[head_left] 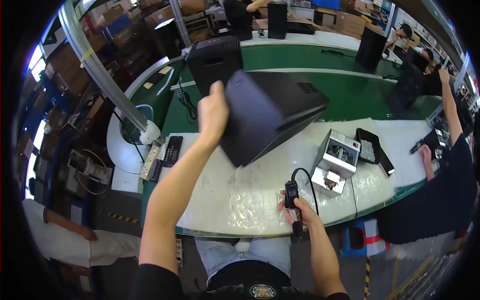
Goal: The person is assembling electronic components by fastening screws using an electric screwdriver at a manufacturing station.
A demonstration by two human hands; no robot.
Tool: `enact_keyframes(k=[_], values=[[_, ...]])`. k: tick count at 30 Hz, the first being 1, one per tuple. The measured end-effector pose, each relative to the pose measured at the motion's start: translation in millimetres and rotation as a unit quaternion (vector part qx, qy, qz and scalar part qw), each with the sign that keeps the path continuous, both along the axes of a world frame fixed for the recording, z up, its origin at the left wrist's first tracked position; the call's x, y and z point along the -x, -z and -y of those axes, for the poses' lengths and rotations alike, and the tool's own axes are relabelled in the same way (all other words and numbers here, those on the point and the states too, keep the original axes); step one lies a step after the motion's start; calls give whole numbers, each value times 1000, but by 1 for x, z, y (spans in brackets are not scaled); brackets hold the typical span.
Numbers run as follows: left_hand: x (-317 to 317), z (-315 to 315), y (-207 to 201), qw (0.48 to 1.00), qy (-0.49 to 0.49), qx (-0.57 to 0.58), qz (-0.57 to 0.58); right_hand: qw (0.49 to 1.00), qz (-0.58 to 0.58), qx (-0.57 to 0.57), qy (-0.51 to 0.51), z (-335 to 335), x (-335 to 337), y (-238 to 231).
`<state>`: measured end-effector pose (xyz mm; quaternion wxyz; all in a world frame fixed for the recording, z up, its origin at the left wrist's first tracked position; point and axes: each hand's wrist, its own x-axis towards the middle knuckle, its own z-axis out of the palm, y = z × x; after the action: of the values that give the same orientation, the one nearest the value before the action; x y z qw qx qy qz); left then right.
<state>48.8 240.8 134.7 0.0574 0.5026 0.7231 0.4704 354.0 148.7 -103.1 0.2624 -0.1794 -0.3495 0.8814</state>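
Note:
My left hand (213,116) grips the left edge of a large black boxy case (280,107), which is tilted over the far side of the padded bench. The case has a smooth dark panel and a small slotted vent; it is slightly blurred. In my right hand (306,214) is a black electric screwdriver (291,192), held near the bench's front edge, its cable looping up and right. To the right of it stands a silver screw feeder (336,160). Beside the feeder lies a black tray of small screws (369,147).
Another black case (212,57) stands on the green conveyor (345,92) behind. A power strip (150,164) and a black handset-like device (173,150) lie left, near a metal post (100,70). At right, a co-worker's arm (452,112) reaches toward a dark case; a blue stool (354,240) stands below.

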Motion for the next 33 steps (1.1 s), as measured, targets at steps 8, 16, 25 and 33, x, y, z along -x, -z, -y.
enact_keyframes(k=[8,16,25,33], values=[[89,186,142,920,-28,-89,382,965,35,-169,197,49,-37,-92],[220,274,201,896,106,138,409,605,145,-466,630,-21,-45,-175],[198,178,57,976,107,188,30,573,177,-512,615,-52,-14,-139],[19,114,50,921,318,141,-173,585,63,-555,587,-35,92,-241]])
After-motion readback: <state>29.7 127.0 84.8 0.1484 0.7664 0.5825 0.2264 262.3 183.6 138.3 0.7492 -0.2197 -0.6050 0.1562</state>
